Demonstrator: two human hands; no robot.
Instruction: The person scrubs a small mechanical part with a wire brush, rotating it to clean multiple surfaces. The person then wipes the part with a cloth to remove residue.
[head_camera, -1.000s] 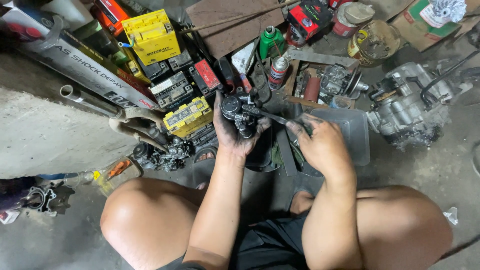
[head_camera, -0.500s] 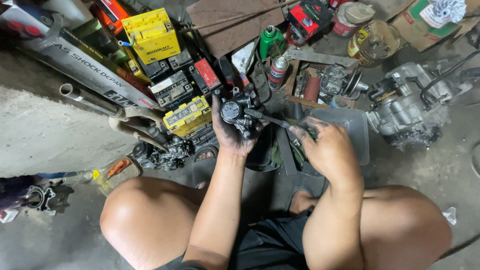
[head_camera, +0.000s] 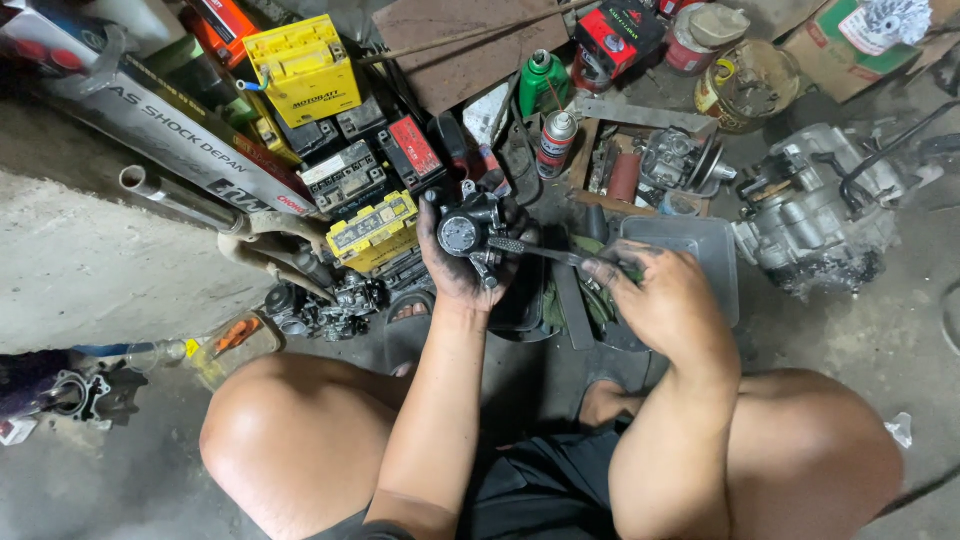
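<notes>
- Around you, the concrete floor (head_camera: 880, 330) is crowded — engine block (head_camera: 815, 215) to the right, yellow batteries (head_camera: 372, 228) to the left, open room only toward your knees.
- Your left hand (head_camera: 462, 268) is clamped round the dark carburetor (head_camera: 468, 233), held above the floor.
- Your right hand (head_camera: 665, 300) pinches the screwdriver (head_camera: 545, 250) — its shaft runs leftward, tip at the carburetor's right side.

A long white and grey carton (head_camera: 170, 125) with a red end lies slantwise at the far left. Behind it sits a yellow box (head_camera: 303, 68) with dark print, an orange pack (head_camera: 222, 18) beside that. A red and black box (head_camera: 615, 35) stands at the top, and a brown carton (head_camera: 850, 40) with a green label fills the right corner.
</notes>
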